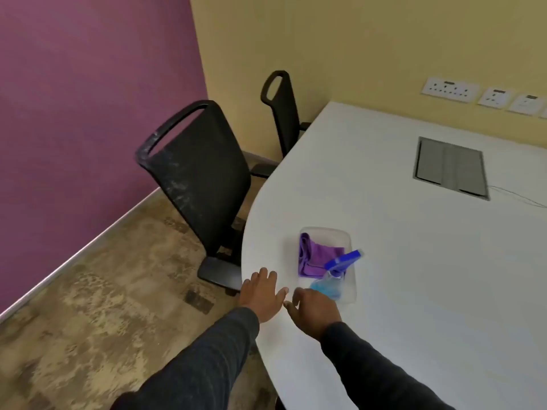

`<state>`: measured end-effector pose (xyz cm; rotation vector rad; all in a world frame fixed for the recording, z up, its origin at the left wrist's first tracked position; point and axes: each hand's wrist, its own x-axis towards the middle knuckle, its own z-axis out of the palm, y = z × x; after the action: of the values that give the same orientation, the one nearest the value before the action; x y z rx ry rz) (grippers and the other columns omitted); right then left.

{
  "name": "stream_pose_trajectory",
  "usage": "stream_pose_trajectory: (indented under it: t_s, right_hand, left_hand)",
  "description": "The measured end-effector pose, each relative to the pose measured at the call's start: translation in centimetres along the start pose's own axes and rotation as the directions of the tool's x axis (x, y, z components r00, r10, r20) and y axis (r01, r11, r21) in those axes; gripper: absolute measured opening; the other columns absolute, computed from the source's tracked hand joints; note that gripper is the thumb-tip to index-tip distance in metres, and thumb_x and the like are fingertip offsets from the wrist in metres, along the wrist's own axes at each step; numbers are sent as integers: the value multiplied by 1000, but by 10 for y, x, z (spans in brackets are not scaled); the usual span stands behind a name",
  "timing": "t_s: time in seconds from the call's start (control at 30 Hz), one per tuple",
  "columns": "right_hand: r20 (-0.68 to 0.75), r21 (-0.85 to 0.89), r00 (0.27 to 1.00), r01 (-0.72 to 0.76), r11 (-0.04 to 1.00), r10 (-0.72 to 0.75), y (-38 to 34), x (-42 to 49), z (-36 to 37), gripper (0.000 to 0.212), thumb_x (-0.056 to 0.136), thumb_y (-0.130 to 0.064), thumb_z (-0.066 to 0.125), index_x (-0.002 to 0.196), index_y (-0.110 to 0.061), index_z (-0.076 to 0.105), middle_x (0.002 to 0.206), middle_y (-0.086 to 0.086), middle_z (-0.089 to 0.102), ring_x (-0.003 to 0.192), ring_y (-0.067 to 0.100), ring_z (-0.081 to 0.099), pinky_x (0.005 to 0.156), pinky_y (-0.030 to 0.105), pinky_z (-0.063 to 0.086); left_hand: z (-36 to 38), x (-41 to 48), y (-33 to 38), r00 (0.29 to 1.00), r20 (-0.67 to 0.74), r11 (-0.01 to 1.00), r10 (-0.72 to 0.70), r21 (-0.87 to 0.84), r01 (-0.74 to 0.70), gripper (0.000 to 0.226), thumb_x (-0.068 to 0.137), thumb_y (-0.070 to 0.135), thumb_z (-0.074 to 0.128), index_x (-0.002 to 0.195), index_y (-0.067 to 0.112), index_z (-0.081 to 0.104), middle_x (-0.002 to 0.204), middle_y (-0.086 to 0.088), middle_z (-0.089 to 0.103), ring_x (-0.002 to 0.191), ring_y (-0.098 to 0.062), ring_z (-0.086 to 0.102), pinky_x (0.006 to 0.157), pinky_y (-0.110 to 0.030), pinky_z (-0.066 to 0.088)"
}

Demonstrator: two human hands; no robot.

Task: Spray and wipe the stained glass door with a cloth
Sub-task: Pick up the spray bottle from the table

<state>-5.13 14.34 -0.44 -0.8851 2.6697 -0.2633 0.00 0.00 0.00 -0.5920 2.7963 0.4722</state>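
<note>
Both hands, left (pixel 262 294) and right (pixel 315 306), hover released, grasping nothing, beside the clear tray (pixel 349 238) at lower centre, holding cloth (pixel 318 255) and spray bottle (pixel 334 279) (lying tilted). Grip the bottle by its neck.

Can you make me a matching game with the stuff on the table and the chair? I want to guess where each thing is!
Things:
1. purple cloth
2. spray bottle
3. near black chair
4. grey hatch

Places:
A. set flat into the white table top, far from the hands
B. on the floor, beside the table's curved edge
C. lying in the clear tray, on the side away from the hands
D. lying in the clear tray, its blue liquid end nearest the right hand

Pairs: 1-C, 2-D, 3-B, 4-A
</note>
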Motion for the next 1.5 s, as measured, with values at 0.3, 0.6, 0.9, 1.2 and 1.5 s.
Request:
stream_pose_trajectory:
  t_s: [0.3,0.6,0.9,1.2,1.5]
  right_hand:
    - [-116,227,854,-473,851,506,51,-5,-17,84,76,-85,56,129,-20,50,116,-2,62,95,13,62,69,22,47]
    - [-191,666,892,-188,721,409,47,24,-17,50,94,-49,65,130,-17,53,116,0,66,102,16,62,85,22,49]
    - [-366,721,894,98,686,257,34,36,-75,25,97,-21,66,116,-25,50,104,-1,64,92,14,63,83,27,51]
    - [-515,674,836,257,693,191,-50,15,-114,26,85,-19,77,101,-23,57,80,-17,58,76,-2,61,55,1,44]
    - [-386,720,922,279,635,32,-164,-20,-64,19,90,-26,72,86,-30,55,75,-7,58,68,13,58,60,13,42]
  left_hand:
    - [33,24,27,981,174,995,87,33,-94,69,103,58,35,159,18,24,170,-5,18,153,-29,27,123,-45,24]
    - [45,30,25,977,206,998,57,17,-62,70,103,57,39,159,20,22,170,-3,19,154,-27,26,124,-44,22]
    - [32,18,13,986,149,997,73,1,-74,67,103,55,39,157,18,27,169,-5,19,152,-28,27,123,-45,24]
    - [7,-25,-38,1000,15,999,-26,-29,27,71,99,62,38,157,21,30,169,-4,22,150,-28,30,122,-47,25]
    - [-18,-127,-143,977,-85,980,-196,-57,192,65,100,57,37,151,18,39,156,-6,41,143,-28,38,116,-47,29]
